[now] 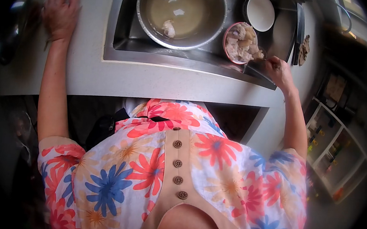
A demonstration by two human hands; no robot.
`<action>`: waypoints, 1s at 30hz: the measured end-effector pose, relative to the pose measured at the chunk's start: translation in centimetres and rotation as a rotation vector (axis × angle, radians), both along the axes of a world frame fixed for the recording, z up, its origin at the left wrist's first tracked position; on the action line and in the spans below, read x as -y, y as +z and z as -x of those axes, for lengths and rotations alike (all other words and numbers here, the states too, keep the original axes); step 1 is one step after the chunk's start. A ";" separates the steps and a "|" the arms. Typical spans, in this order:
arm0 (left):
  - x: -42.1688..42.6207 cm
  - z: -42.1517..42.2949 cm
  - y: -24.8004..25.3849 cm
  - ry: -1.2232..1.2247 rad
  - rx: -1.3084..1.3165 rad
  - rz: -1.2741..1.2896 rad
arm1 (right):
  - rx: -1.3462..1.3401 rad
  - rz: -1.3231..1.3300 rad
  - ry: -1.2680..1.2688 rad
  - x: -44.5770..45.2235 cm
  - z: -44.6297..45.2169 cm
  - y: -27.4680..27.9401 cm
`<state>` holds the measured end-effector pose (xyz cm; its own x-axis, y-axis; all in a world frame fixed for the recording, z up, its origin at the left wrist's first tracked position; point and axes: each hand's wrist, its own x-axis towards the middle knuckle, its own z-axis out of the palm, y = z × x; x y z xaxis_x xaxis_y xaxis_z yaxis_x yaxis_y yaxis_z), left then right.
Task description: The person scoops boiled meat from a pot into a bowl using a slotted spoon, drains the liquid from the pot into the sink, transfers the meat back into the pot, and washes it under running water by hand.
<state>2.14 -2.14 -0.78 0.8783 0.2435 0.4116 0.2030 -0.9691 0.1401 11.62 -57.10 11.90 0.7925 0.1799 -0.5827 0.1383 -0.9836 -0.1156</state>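
Note:
My right hand point(279, 72) is closed at the sink's right front corner, around what looks like the thin handle of a utensil. The utensil's head is hard to make out beside the food. Just left of it, a red-rimmed bowl point(226, 49) holds pale, lumpy pieces of raw meat point(242, 41), heaped to the rim. My left hand point(61, 13) rests on the counter left of the sink, fingers loosely bent and apart, with nothing visible in it. A large metal basin point(218, 26) in the sink holds cloudy liquid and one pale piece point(168, 29).
The steel sink point(124, 45) is set into a light counter point(186, 82). A round white dish point(260, 13) stands behind the bowl. A dark shiny object point(13, 28) lies at far left. Right of the sink is a brownish clump point(304, 51); a white shelf rack point(336, 148) stands lower right.

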 end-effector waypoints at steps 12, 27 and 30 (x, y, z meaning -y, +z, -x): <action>0.0 0.1 -0.7 -0.004 0.006 0.017 | 0.102 0.061 -0.096 -0.1 0.9 4.0; -1.2 0.5 -1.9 0.001 0.049 0.071 | 0.086 -0.337 -0.639 2.3 0.3 2.8; -0.2 0.6 -1.4 0.024 -0.004 0.035 | 0.093 -0.281 -0.536 1.6 -0.2 3.6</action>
